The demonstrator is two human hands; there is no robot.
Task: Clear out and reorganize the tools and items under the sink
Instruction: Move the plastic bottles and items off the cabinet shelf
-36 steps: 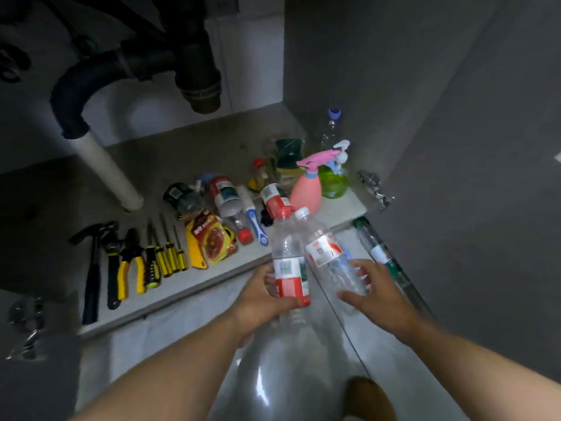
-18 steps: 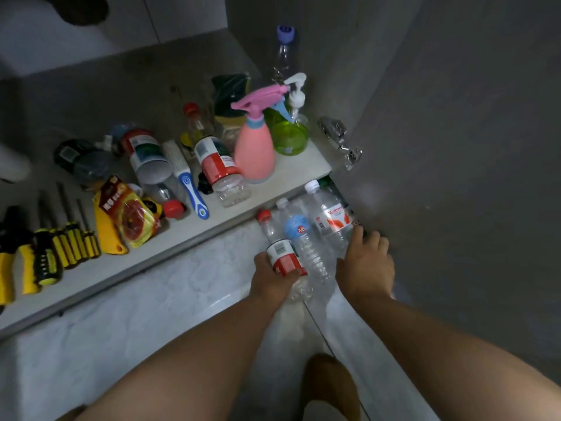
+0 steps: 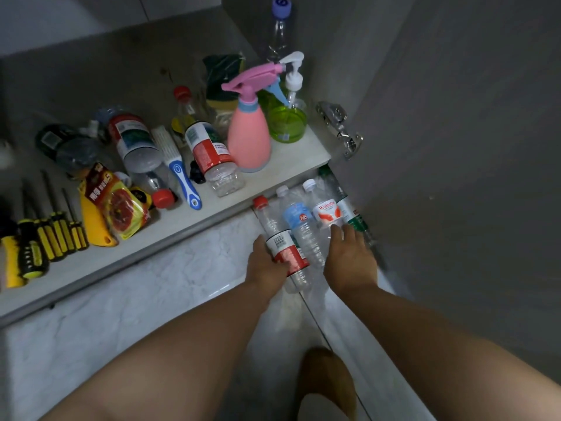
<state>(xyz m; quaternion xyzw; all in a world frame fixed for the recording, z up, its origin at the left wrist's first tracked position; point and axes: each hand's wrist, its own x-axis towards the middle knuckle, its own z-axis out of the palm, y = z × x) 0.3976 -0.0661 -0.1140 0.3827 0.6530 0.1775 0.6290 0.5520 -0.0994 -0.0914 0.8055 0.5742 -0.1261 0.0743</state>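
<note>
Head view, looking down at an open cabinet and the marble floor (image 3: 151, 284) in front of it.

Left hand (image 3: 267, 265): thumb and fingers curled round the red-label bottle (image 3: 287, 253), gripping it at the label.

Right hand (image 3: 349, 256): flattened, fingers (image 3: 337, 232) straight, resting on top of the neighbouring bottles without closing on any.

On the floor, just below the edge of the cabinet shelf (image 3: 291, 165): four clear plastic bottles side by side, touching, caps towards the shelf. From the left: the red-label bottle, the blue-label bottle (image 3: 299, 220), the white-capped bottle (image 3: 326, 212) with a red-and-white label, and the green-label bottle (image 3: 352, 215) close to the cabinet door (image 3: 455, 147).

On the shelf, right end: pink spray bottle (image 3: 249, 141) upright, green pump dispenser (image 3: 287, 123) just behind it, tall clear bottle (image 3: 280, 28) with a purple cap in the back corner, dark sponge (image 3: 223, 77) to the left.

Centre: large labelled bottle (image 3: 209, 150) on its side, blue-and-white brush (image 3: 182, 174) just to its left, second lying bottle (image 3: 138, 144) beyond the brush.

Left: yellow packet (image 3: 115, 205) and a row of yellow-and-black screwdrivers (image 3: 57, 235), handles towards the shelf edge.

Metal hinge (image 3: 340, 126) on the door, near the dispenser.
</note>
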